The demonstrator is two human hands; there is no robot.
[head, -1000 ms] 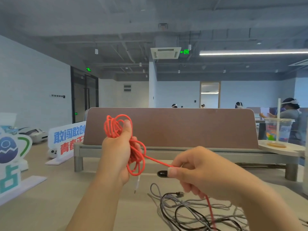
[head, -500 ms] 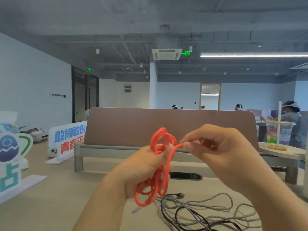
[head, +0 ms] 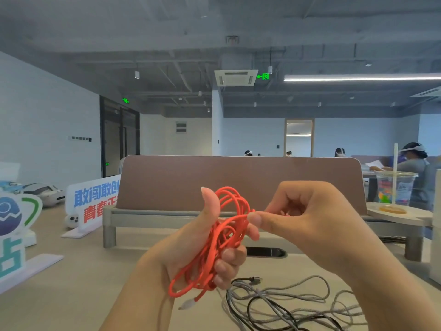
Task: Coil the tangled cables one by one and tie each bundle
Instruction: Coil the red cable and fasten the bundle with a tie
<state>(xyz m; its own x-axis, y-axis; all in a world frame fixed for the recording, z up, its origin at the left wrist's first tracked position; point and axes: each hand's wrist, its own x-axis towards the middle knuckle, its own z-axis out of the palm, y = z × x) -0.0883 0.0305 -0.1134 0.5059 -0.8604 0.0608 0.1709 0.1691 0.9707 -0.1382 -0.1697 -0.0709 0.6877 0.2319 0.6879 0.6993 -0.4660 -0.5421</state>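
A red cable point(head: 216, 249) is gathered into a loose coil, held up above the desk. My left hand point(head: 202, 242) grips the coil with fingers curled round it and the thumb pointing up. Its white plug end point(head: 187, 305) dangles below the hand. My right hand point(head: 303, 218) pinches a strand of the red cable at the coil's upper right side. A tangle of grey and black cables point(head: 286, 304) lies on the desk below and to the right of my hands.
A brown desk divider point(head: 238, 177) stands behind my hands. A plastic cup with a straw point(head: 395, 189) sits on a round stand at the right. Signs with printed characters point(head: 93, 201) stand at the left. People sit at desks in the background.
My left hand lowered and swung the red coil toward the middle. My right hand rose from low on the taut strand to pinch the cable right at the coil.
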